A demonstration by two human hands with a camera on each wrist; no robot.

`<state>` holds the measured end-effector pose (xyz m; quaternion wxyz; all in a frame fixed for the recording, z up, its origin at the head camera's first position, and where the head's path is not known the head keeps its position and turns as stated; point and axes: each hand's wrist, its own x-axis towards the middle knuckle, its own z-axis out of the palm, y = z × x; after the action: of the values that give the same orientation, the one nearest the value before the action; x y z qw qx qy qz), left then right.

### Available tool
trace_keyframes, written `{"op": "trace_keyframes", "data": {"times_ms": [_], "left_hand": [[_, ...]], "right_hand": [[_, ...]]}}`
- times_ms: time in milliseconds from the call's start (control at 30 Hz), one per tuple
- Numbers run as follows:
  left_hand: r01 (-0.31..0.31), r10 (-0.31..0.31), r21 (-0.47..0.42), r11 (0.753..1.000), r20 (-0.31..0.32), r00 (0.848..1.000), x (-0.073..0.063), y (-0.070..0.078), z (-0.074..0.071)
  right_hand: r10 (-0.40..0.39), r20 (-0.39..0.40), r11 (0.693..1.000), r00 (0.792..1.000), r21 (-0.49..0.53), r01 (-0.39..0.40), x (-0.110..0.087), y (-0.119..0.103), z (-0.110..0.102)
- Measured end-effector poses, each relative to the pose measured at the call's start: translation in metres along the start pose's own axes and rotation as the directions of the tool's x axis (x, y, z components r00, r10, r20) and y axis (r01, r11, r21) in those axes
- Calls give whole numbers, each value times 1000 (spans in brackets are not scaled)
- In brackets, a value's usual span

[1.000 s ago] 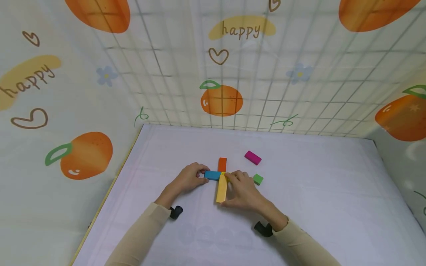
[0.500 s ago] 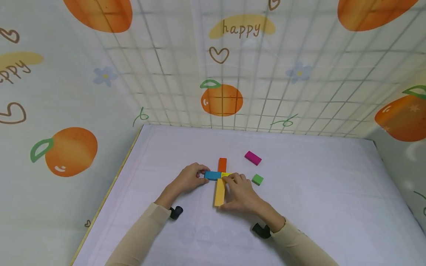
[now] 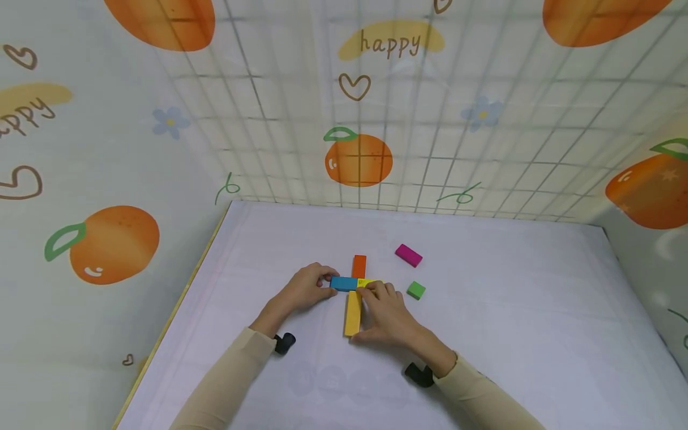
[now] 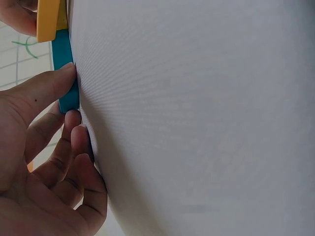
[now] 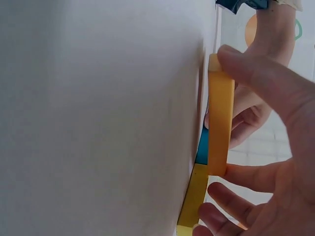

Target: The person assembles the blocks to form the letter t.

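Observation:
My left hand (image 3: 309, 288) pinches the left end of a blue block (image 3: 344, 283) lying on the table, thumb on the near side. Against the blue block's right end lies a yellow block (image 3: 366, 282), partly covered by my right hand (image 3: 391, 313). That hand holds a long orange-yellow block (image 3: 353, 315) by its two ends between thumb and index finger. In the right wrist view, the orange-yellow block (image 5: 220, 120) appears slightly off the table, near where blue and yellow meet. Beyond that join, a red-orange block (image 3: 359, 266) points away from me.
A magenta block (image 3: 408, 255) lies at the back right of the group. Nearer to my right hand sits a small green block (image 3: 416, 290). The white table (image 3: 510, 310) is bounded by a printed cloth wall (image 3: 301, 143) at the back and sides.
My right hand has drawn the orange-yellow block toward me and slightly left, uncovering more of the yellow block. The left hand and the blue block stay where they were.

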<state>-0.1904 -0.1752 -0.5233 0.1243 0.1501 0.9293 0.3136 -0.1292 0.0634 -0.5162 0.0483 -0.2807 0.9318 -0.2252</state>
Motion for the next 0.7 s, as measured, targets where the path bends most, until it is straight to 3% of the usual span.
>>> {"op": "trace_keyframes", "data": {"times_ms": [433, 700], "left_hand": [[11, -11, -8, 1000, 16, 1000, 2, 3, -3], [15, -15, -5, 1000, 27, 1000, 2, 7, -6]], "right_hand": [[13, -3, 998, 1000, -60, -14, 3, 1, -2], [28, 25, 999, 999, -42, -27, 4, 0, -7]]}}
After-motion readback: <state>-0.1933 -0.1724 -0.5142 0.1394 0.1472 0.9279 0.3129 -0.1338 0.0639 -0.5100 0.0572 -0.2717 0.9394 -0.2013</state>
